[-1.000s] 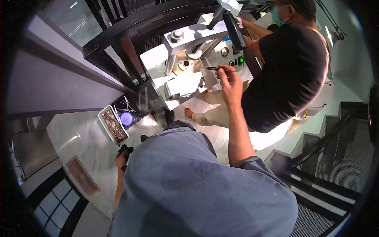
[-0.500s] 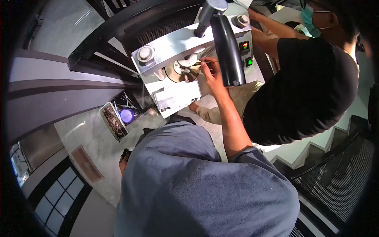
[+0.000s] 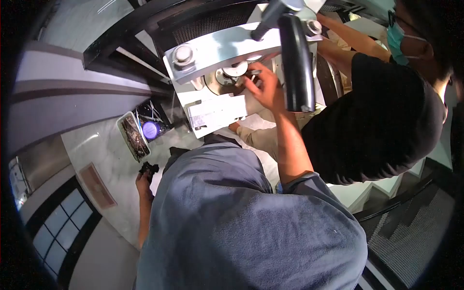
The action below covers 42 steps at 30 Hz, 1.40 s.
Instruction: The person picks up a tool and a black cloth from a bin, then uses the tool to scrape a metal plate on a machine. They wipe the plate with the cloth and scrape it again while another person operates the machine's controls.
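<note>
Now the right hand (image 3: 268,89) pinches the tool (image 3: 253,72) crosswise, disc (image 3: 211,83) just to its left, beneath the bar (image 3: 222,46); the left hand (image 3: 143,183), farther off, grips a black object (image 3: 149,167).

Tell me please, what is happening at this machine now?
The person's right hand reaches under the crossbar of the machine, holding a small dark tool by the round metal plate. The left hand holds a black object, too unclear to name, near a tray of dark pieces. At the right, a co-worker is close by.
</note>
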{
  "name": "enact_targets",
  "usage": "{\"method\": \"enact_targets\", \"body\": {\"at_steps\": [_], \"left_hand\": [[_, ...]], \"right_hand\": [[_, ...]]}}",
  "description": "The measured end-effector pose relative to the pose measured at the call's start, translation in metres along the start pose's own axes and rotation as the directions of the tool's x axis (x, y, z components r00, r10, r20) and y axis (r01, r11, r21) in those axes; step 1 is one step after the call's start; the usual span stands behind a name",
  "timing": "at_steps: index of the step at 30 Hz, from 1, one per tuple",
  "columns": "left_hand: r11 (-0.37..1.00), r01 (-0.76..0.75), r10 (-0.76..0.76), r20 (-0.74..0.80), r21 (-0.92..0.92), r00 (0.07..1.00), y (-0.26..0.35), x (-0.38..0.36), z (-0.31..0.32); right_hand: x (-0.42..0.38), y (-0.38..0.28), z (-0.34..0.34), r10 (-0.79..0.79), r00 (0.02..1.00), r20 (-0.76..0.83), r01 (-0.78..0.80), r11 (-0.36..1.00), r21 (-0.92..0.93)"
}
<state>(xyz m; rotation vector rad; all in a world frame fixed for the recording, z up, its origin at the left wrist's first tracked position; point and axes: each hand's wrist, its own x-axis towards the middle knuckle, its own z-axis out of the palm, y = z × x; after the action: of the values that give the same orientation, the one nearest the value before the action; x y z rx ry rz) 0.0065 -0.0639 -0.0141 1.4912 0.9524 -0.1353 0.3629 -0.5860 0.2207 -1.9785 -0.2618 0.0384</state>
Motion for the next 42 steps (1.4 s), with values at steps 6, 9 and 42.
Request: {"method": "enact_targets", "body": {"at_steps": [6,9,42], "left_hand": [[0.943,0.22,-0.245,-0.072,-0.251,0.967,0.012,-0.026,0.046],[0.949,0.242,-0.268,-0.111,-0.2,0.957,-0.022,-0.03,0.049],[0.931,0.185,-0.236,-0.133,-0.315,0.963,-0.061,-0.01,0.007]], "right_hand": [[-0.016,-0.005,-0.004,-0.083,0.991,-0.102,0.066,0.985,-0.16],[-0.015,-0.002,-0.002,-0.161,0.987,0.018,0.16,0.951,-0.265],[-0.052,0.033,0.019,0.226,0.846,-0.482,-0.066,0.943,0.326]]}}
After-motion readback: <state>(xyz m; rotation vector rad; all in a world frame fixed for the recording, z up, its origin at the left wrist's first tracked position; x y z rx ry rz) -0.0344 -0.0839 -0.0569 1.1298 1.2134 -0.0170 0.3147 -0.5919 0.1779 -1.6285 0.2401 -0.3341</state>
